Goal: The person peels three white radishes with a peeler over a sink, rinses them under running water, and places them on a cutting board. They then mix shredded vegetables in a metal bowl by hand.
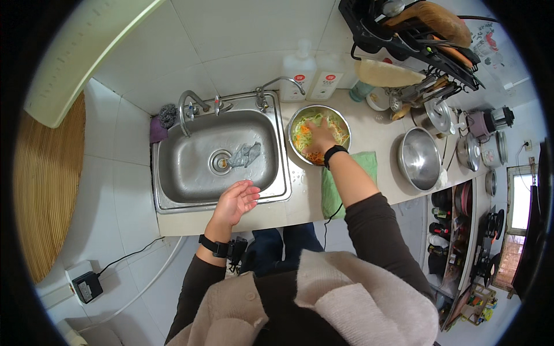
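My right hand (319, 137) is down in a round stainless steel bowl (349, 142) of shredded green and orange vegetables (336, 125); its fingers are spread among the shreds, and their tips are partly hidden. The bowl stands on the counter to the right of the sink. My left hand (237, 203) is raised over the sink's front edge, palm up, fingers slightly curled and holding nothing. A wet grey cloth or bag (246, 155) lies in the steel sink (181, 173) beside the drain. A green cloth (331, 194) lies under my right forearm.
Two faucets (186, 104) rise behind the sink. Two white plastic jugs (298, 71) stand against the tiled wall. Another steel bowl (419, 159) and lidded pots (467, 151) sit farther right on the counter. Utensils hang below a black rack (402, 43). A scouring pad (167, 116) rests at the sink's back left corner.
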{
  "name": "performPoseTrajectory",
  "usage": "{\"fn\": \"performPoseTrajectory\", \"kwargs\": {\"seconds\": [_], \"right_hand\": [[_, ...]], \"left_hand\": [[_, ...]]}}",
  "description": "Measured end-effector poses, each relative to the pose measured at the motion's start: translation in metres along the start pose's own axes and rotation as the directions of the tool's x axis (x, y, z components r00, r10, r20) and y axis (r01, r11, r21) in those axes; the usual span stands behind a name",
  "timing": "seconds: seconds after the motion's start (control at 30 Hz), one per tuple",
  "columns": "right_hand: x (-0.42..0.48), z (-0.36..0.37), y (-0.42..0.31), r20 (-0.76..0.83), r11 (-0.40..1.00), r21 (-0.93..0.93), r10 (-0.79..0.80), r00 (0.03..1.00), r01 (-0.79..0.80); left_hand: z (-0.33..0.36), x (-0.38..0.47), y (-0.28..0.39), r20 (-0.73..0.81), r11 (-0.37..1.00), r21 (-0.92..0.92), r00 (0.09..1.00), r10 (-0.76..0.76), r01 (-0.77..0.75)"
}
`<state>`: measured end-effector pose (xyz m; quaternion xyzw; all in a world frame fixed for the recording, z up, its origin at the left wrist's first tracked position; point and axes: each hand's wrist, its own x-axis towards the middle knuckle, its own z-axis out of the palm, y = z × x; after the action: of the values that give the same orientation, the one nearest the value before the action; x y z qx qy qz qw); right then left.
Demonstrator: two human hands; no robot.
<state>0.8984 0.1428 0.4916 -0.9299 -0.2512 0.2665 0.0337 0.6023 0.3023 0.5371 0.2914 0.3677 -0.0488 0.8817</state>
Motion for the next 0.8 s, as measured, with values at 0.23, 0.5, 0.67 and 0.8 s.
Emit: {"fn": "performPoseTrajectory", "kwargs": {"seconds": [0.23,0.5,0.67,0.8], "right_hand": [[0.024,-0.006,0.036,-0.065,0.950,0.276,-0.134,0.989,0.147],[0.006,-0.001,0.072,-0.056,0.826,0.550,-0.112,0.992,0.125],[0.061,0.032,0.081,-0.032,0.883,0.454,0.145,0.989,-0.114],[0.085,0.061,0.066,-0.068,0.747,0.663,-0.006,0.998,0.050]], "left_hand": [[0.057,0.061,-0.022,-0.008,0.981,0.191,0.999,-0.045,0.045],[0.112,0.178,-0.052,-0.079,0.918,0.324,0.973,-0.215,0.229],[0.119,0.194,-0.072,-0.174,0.952,0.285,0.983,-0.062,0.111],[0.116,0.193,-0.076,-0.201,0.961,0.263,0.979,-0.035,0.089]]}}
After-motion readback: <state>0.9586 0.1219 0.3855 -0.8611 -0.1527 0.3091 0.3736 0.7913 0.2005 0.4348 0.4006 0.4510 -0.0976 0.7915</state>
